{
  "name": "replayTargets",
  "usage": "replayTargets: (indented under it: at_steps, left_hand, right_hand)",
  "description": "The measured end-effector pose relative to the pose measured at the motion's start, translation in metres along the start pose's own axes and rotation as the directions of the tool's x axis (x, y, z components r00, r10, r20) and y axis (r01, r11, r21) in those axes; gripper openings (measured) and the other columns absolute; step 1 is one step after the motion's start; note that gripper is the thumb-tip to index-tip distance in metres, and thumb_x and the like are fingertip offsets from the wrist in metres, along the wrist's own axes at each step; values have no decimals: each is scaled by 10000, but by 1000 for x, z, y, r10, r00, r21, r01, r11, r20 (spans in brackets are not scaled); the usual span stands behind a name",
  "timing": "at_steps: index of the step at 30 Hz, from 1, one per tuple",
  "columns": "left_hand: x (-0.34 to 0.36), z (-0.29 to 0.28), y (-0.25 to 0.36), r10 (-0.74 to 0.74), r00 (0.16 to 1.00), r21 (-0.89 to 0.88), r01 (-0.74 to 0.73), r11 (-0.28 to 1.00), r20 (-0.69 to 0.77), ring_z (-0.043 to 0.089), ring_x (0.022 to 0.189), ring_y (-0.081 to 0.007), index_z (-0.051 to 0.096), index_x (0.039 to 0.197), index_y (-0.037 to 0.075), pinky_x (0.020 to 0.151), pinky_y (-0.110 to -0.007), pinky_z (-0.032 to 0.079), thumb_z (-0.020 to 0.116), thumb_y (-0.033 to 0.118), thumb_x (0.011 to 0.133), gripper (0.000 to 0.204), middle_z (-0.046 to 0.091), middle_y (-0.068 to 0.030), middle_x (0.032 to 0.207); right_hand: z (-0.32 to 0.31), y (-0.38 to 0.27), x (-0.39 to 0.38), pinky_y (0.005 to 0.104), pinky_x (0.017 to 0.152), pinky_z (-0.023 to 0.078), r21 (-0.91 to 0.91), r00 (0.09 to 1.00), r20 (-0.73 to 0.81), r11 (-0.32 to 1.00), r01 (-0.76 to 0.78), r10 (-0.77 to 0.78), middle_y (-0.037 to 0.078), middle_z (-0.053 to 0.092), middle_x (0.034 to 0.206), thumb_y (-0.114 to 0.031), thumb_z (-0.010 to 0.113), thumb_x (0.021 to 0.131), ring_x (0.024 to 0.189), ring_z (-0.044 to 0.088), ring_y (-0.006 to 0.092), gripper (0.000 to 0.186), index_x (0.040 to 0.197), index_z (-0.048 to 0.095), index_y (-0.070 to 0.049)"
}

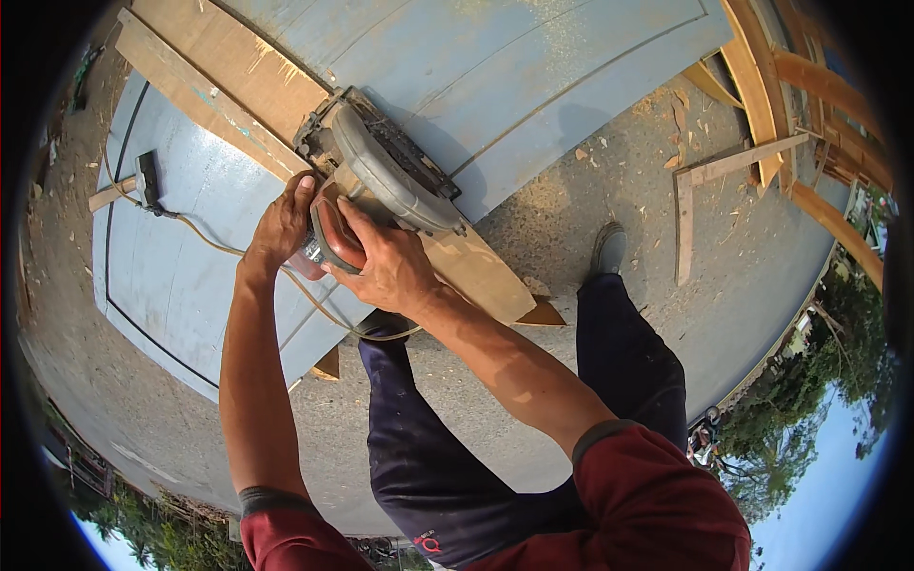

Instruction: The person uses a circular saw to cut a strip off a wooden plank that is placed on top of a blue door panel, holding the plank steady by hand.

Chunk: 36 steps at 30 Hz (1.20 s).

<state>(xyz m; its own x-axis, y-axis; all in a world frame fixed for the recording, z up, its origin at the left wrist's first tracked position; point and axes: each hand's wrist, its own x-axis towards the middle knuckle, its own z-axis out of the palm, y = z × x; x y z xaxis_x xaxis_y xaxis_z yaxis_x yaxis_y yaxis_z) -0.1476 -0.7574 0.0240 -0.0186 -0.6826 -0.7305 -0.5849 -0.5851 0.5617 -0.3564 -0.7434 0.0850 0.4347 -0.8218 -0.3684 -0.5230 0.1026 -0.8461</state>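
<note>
A grey circular saw (pixel 388 176) with a reddish-brown handle rests on a plywood board (pixel 252 71), its long guard slanting down to the right. My right hand (pixel 395 266) is wrapped round the saw's rear handle. Beside the saw's body, my left hand (pixel 282 221) is closed at the edge of a narrow wooden strip (pixel 205 90), thumb on top. What its hidden fingers grip I cannot tell. The strip lies along the plywood, whose near end (pixel 486 281) sticks out past the saw. A pale cord (pixel 205 238) trails under my left wrist.
A dark-headed hammer (pixel 147 179) lies on the blue-grey panel (pixel 190 276) that supports the plywood. At right are an L-shaped wooden piece (pixel 684 214) and several timber lengths (pixel 826 84). My shoe (pixel 609 249) stands on concrete strewn with wood chips.
</note>
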Motion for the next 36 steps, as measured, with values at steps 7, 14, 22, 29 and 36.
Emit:
replayTargets:
  at_steps: [7,14,22,29,36]
  left_hand:
    - [2,-3,0,12,1000,16,-12,1000,-3,614,1163,-449,545,1353,30,1000,-466,458,262,513,1090,618,662,-305,1181]
    - [4,-3,-3,-29,1000,12,29,1000,11,599,1167,-471,545,1345,23,999,-478,455,268,524,1083,630,648,-322,1187]
    - [-74,63,25,-300,562,-414,-83,906,-770,604,836,-174,572,1174,-6,783,-319,489,399,293,1107,352,656,-99,868]
    - [-118,252,22,-244,740,-218,134,967,-627,424,1367,-412,448,1437,-36,1150,-508,298,597,302,958,604,480,-252,1422]
    - [-56,229,7,-345,670,-311,176,934,-657,290,1479,-400,329,1482,-80,1242,-500,140,594,424,943,784,395,-262,1521]
  right_hand:
    - [1,0,2,464,847,575,-15,999,-17,1000,28,-28,277,706,1061,-313,842,775,963,713,417,839,1444,448,6]
    - [3,2,2,472,852,574,-45,993,-65,995,93,-96,277,702,1077,-298,845,781,947,712,426,828,1434,448,20]
    - [4,4,1,469,826,585,-45,998,-52,998,38,-40,260,709,1079,-238,843,758,930,717,437,807,1430,458,-11]
    - [6,-1,3,465,833,588,-59,992,-60,993,104,-107,262,697,1129,-193,826,773,980,709,426,755,1409,483,25]
    - [8,-3,5,472,843,599,-67,992,-72,993,95,-100,289,693,1105,-187,818,763,978,710,437,764,1416,473,11]
